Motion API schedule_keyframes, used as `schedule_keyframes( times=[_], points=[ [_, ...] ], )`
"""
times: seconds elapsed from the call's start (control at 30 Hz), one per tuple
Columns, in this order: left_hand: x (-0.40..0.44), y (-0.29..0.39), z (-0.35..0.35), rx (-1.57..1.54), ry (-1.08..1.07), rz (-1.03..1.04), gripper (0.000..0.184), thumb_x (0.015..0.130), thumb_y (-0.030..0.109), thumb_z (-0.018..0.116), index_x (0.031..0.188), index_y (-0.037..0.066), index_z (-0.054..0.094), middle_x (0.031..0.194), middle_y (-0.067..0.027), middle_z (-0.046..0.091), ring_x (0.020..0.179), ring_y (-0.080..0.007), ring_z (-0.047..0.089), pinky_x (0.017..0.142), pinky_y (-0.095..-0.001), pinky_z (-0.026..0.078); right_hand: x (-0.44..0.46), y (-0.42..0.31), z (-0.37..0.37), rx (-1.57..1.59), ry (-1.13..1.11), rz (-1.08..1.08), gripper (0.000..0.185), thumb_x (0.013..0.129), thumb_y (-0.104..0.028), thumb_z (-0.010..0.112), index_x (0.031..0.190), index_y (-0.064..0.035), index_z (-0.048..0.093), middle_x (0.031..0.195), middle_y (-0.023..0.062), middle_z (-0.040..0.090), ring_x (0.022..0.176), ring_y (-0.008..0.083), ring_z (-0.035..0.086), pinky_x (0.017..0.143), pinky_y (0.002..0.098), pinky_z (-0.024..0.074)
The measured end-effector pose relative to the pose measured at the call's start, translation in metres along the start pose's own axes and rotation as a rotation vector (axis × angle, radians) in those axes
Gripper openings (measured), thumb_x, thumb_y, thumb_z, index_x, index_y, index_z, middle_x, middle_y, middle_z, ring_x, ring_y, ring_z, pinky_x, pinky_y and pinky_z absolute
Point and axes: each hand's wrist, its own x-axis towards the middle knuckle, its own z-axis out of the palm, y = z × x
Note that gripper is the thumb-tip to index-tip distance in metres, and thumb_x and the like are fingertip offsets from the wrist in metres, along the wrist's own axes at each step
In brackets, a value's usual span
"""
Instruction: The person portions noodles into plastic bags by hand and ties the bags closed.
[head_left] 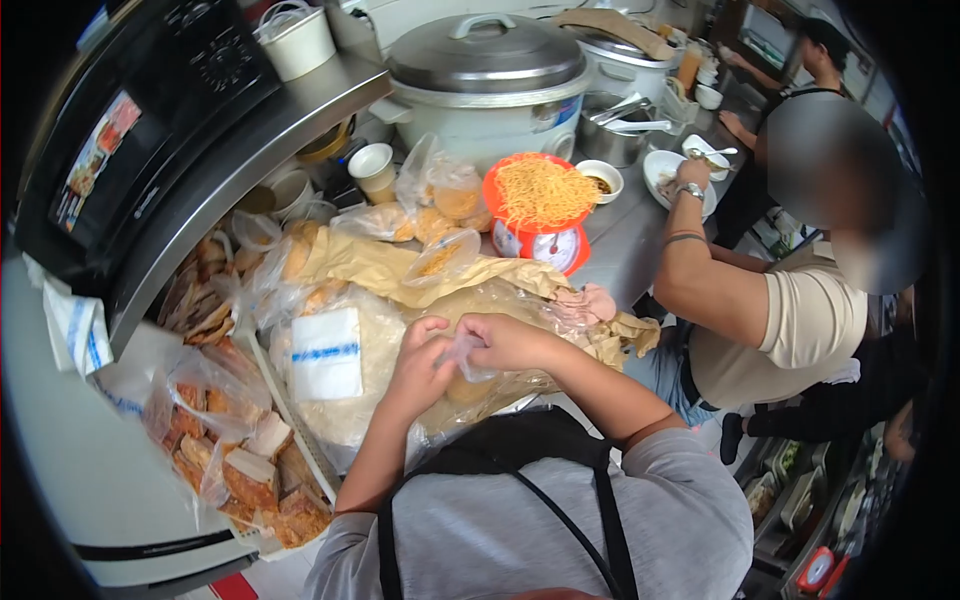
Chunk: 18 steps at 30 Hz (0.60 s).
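Note:
My left hand point(415, 368) and my right hand point(503, 343) meet close together in front of my chest. Pinched between their fingers is a small translucent plastic bag point(465, 357). Under and beyond them lie crumpled clear plastic and brown paper point(380, 262). A folded white cloth with a blue stripe point(327, 375) lies left of my left hand. Past the paper, an orange kitchen scale point(548, 247) carries a heap of thin yellow noodles point(540, 190). A clear container with some noodles in it point(442, 258) rests on the paper, nearer to me than the scale.
A large rice cooker point(490, 110) stands at the back. Bagged chunks of browned meat point(250, 475) fill a crate at lower left, beside a black oven point(130, 120). On the right, a co-worker point(770, 310) handles a white bowl point(665, 172); another person point(822, 55) stands farther back.

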Motion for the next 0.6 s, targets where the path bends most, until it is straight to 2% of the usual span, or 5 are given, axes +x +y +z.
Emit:
schedule_keyframes(
  times=[0.2,0.33,0.37,0.53,0.6],
  points=[
    [-0.005,0.003,-0.045,-0.199,-0.016,-0.021,0.007,0.073,0.004,0.053,0.069,-0.001,0.050,0.090,-0.0117,0.048,0.081,-0.0187,0.048,0.070,-0.0259,0.038,-0.012,-0.004,-0.054,0.117,0.247,0.004,0.020,0.066,-0.004,0.058,0.084,-0.0019,0.048,0.071,0.0014,0.054,0.060,0.0116,0.051,0.052,0.0253,0.0415],
    [-0.001,0.003,-0.032,-0.404,0.045,-0.067,0.009,0.074,0.004,0.052,0.067,0.000,0.047,0.078,-0.0092,0.052,0.071,-0.0174,0.049,0.064,-0.0239,0.038,-0.016,0.010,-0.037,0.777,0.109,-0.367,0.058,0.065,-0.016,0.068,0.114,-0.0054,0.040,0.092,0.0055,0.049,0.087,0.0181,0.050,0.073,0.0282,0.0426],
    [-0.002,0.005,-0.028,-0.437,0.011,-0.083,0.009,0.074,0.004,0.052,0.067,0.000,0.047,0.078,-0.0091,0.052,0.072,-0.0174,0.049,0.065,-0.0243,0.039,-0.014,0.046,-0.031,0.457,0.031,-0.293,0.074,0.063,-0.021,0.070,0.124,-0.0060,0.030,0.104,0.0074,0.044,0.097,0.0193,0.045,0.080,0.0309,0.0395],
    [0.008,0.035,-0.012,-0.408,-0.075,0.148,0.008,0.075,0.006,0.052,0.069,0.001,0.049,0.082,-0.0094,0.053,0.077,-0.0187,0.050,0.069,-0.0284,0.040,-0.004,0.028,0.035,0.208,-0.103,-0.219,0.051,0.066,-0.023,0.067,0.108,-0.0044,0.046,0.099,0.0095,0.052,0.089,0.0148,0.050,0.075,0.0291,0.0408],
    [0.006,0.023,-0.003,-0.461,0.257,0.243,0.008,0.076,0.011,0.053,0.075,0.003,0.051,0.089,-0.0101,0.054,0.086,-0.0223,0.049,0.076,-0.0315,0.039,-0.002,0.004,0.044,0.143,-0.244,-0.094,0.039,0.068,-0.023,0.064,0.100,-0.0048,0.051,0.087,0.0101,0.057,0.082,0.0160,0.053,0.073,0.0296,0.0420]
  ],
)
